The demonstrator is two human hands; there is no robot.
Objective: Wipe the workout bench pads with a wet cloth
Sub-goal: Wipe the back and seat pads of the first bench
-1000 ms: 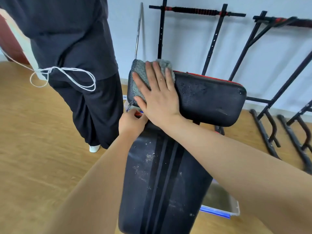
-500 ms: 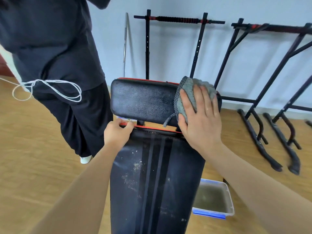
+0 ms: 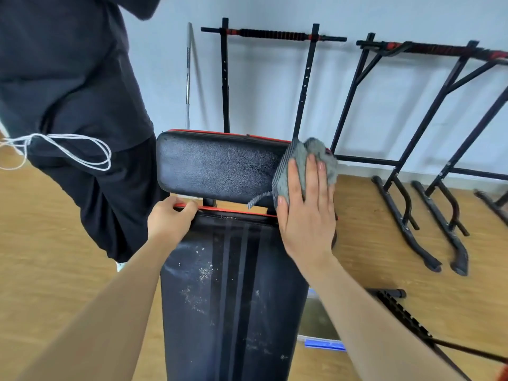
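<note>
a person in dark clothes [image 3: 74, 86] is standing at the left on the wooden floor [image 3: 49, 243], white cords [image 3: 82, 152] hanging at the waist. black pull-up frames [image 3: 398, 138] are leaning against the pale wall [image 3: 275, 86], beside a thin silver bar [image 3: 188, 78]. a clear tub with a blue edge [image 3: 319, 336] is sitting on the floor.

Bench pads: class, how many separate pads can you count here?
2. The upper pad is farther away, with the cloth at its right end; the long pad runs toward the camera. Others may be out of view.

Bright, even light; wide-angle bending and slight blur at edges.
</note>
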